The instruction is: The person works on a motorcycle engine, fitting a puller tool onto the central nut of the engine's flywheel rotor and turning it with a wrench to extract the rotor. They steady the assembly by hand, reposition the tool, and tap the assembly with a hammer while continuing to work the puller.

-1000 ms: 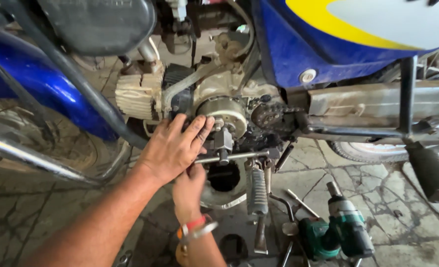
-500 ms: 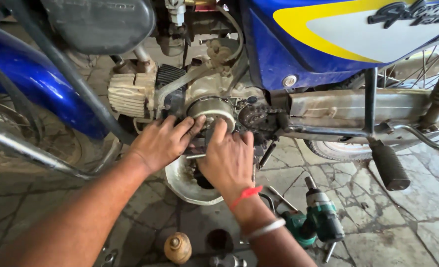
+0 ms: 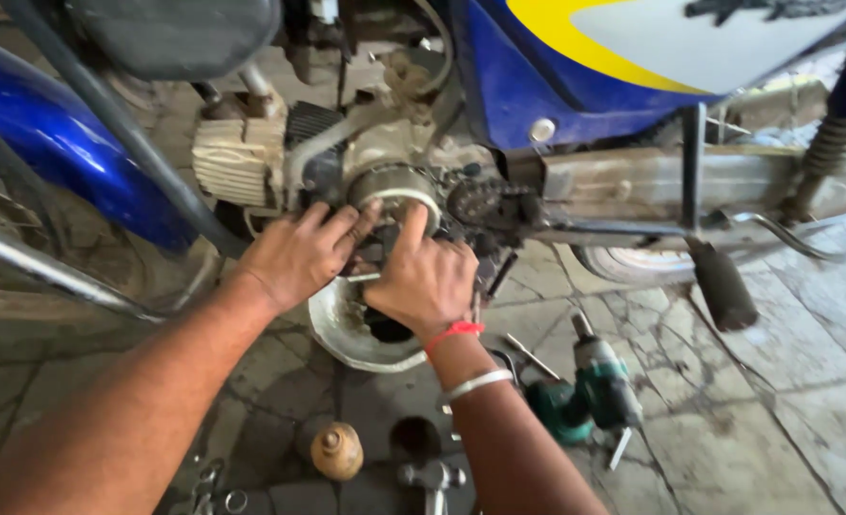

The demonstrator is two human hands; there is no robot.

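We have both hands on the round engine rotor (image 3: 396, 194), the grimy metal drum that sits bared on the side of the motorcycle engine (image 3: 328, 162), just behind the finned cylinder (image 3: 237, 157) and ahead of the small chain sprocket (image 3: 485, 202). A second ago our right hand (image 3: 425, 277) is down by the metal bowl (image 3: 347, 329) on the floor; half a second ago it is up beside the left hand (image 3: 299, 253); now its forefinger lies on the rotor's lower rim. Judging by that, the work passes from one hand to two, and the drum is about to be steadied or pulled. The left hand's fingers spread against the rotor's lower left edge, pressing and not closed round anything. The right hand's grip is loose too, fingers apart, clamped on nothing we can see.

The rotor's open face points out from the bike's side, toward us and a little downward in this view; its axis runs crosswise to the bike's length, level with the ground, as far as we can tell.

Beneath the hands the bowl rests on the paving, dark inside. Farther right on the floor lies a green cordless impact wrench (image 3: 590, 391), a screwdriver (image 3: 530, 355) beside it. Near the picture's lower edge sit a brown rounded bottle (image 3: 336, 450) and a hammer (image 3: 431, 477).
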